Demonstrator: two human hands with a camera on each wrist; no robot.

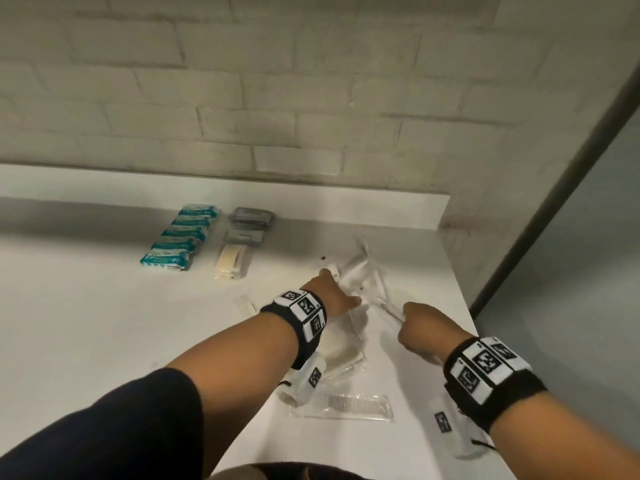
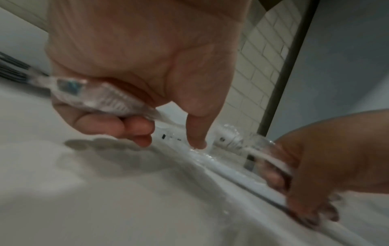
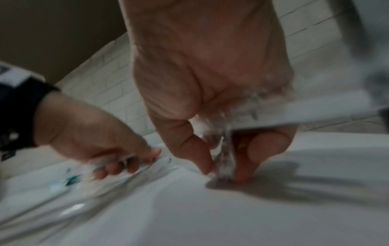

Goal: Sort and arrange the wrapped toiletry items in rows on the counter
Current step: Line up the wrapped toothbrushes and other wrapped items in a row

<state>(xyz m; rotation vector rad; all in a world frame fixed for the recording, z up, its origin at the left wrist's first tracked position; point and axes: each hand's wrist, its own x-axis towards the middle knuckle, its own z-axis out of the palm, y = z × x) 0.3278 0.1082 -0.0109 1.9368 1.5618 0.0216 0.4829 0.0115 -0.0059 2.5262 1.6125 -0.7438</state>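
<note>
Meanwhile, left hand (image 2: pixel 126 79) grips a wrapped tube (image 2: pixel 99 96) lying crosswise; right hand (image 3: pixel 210 93) pinches a clear-wrapped toothbrush (image 3: pixel 305 109) on the counter (image 1: pixel 104 323).

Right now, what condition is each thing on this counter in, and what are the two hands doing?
Teal packets: lined in a row, lying flat.
Grey packets: lined behind a cream one, flat.
Cream packet: flat, in that second row.
Wrapped comb: loose, unsorted.
Clear wrapped pile: jumbled.
Left hand: fingers grip a clear-wrapped tube.
Right hand: pinches a clear wrapper.
</note>
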